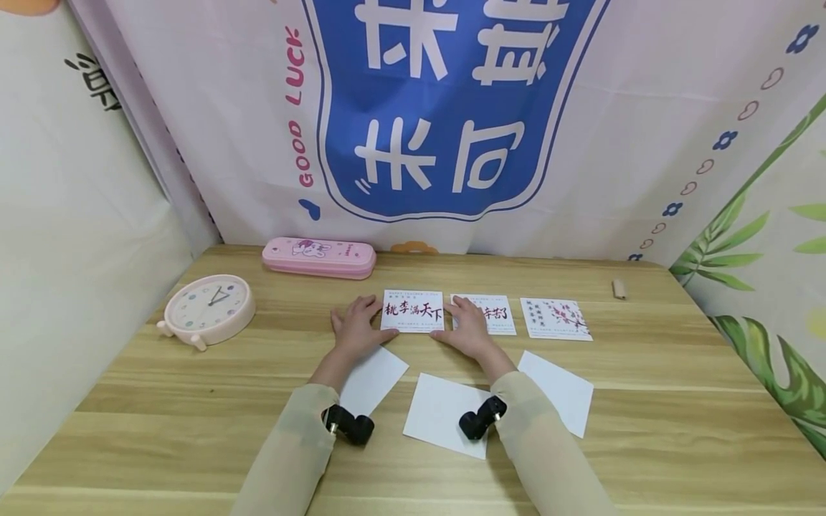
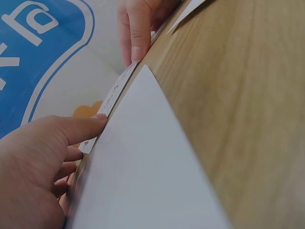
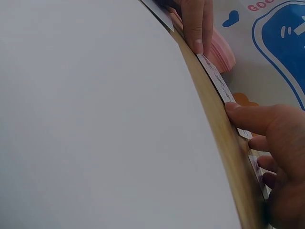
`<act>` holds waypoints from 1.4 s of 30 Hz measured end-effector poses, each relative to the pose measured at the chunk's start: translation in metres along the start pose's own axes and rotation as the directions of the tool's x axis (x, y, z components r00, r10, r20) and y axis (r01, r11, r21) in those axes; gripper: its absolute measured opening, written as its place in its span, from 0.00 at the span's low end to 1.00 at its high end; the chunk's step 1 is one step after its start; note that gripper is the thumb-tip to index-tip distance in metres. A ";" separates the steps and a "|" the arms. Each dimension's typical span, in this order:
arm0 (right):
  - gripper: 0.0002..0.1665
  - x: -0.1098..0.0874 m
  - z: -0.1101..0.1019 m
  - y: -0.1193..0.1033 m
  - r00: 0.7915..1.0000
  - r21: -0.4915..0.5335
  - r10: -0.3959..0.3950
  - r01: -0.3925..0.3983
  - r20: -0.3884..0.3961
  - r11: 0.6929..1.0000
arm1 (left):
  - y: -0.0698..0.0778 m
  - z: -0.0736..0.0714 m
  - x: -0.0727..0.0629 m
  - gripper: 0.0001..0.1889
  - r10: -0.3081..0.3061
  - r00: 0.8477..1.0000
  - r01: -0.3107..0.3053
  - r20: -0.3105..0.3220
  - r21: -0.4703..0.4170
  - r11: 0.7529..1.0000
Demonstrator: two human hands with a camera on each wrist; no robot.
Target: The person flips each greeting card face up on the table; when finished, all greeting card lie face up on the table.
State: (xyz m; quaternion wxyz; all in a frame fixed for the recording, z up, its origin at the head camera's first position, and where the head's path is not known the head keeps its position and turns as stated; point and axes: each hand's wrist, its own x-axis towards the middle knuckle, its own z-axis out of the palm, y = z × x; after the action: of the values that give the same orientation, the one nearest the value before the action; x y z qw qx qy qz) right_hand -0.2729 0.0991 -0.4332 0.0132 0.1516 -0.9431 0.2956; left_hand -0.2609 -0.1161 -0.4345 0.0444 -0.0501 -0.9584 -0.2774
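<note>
A white card with red brush lettering [image 1: 413,311] lies flat on the table between the two hands. My left hand [image 1: 355,326] is at its left side, thumb at the near left corner and fingers spread beside the edge. From the other side my right hand [image 1: 470,328] touches the near right corner with its thumb; its fingers rest over a second lettered card [image 1: 500,315], partly covering it. In the left wrist view the left thumb [image 2: 90,129] presses on the card's edge. The right wrist view shows the right thumb [image 3: 245,117] likewise at the edge.
A third printed card [image 1: 558,319] continues the row rightward. Nearer lie three blank white cards, left [image 1: 373,383], middle [image 1: 445,412] and right [image 1: 561,390], the first two partly under the forearms. A pink pencil case [image 1: 319,258], an alarm clock [image 1: 209,308] and a small beige block [image 1: 619,289] stand around.
</note>
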 end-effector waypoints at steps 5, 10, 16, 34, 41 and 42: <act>0.38 0.000 -0.001 0.000 1.000 0.009 0.003 -0.003 -0.001 1.000 | 0.000 -0.001 0.000 0.35 0.006 1.000 -0.006 -0.007 0.005 1.000; 0.38 0.000 -0.001 -0.001 1.000 0.024 0.013 -0.013 -0.002 1.000 | -0.001 0.001 0.000 0.35 0.008 1.000 -0.008 -0.012 0.004 1.000; 0.37 0.000 -0.002 -0.003 1.000 0.048 0.029 -0.029 -0.008 0.998 | 0.000 0.000 0.000 0.34 0.004 1.000 -0.004 -0.005 -0.002 1.000; 0.35 0.001 -0.002 -0.006 0.999 0.091 0.050 -0.049 -0.012 0.995 | 0.001 -0.004 -0.002 0.27 -0.003 1.000 0.004 0.018 -0.031 1.000; 0.36 0.002 -0.007 -0.011 0.996 0.203 0.090 -0.086 -0.012 0.975 | 0.000 -0.013 -0.003 0.28 -0.006 0.999 0.011 0.037 -0.137 0.990; 0.36 0.003 -0.009 -0.013 0.996 0.221 0.091 -0.085 -0.016 0.972 | -0.001 -0.015 -0.003 0.28 -0.007 0.999 0.013 0.037 -0.149 0.989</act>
State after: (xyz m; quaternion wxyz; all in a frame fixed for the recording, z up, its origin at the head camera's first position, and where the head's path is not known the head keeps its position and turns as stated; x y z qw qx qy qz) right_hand -0.2722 0.0935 -0.4183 -0.0045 0.1063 -0.9102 0.4003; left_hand -0.2570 -0.1251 -0.4224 0.0217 -0.0535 -0.9359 -0.3474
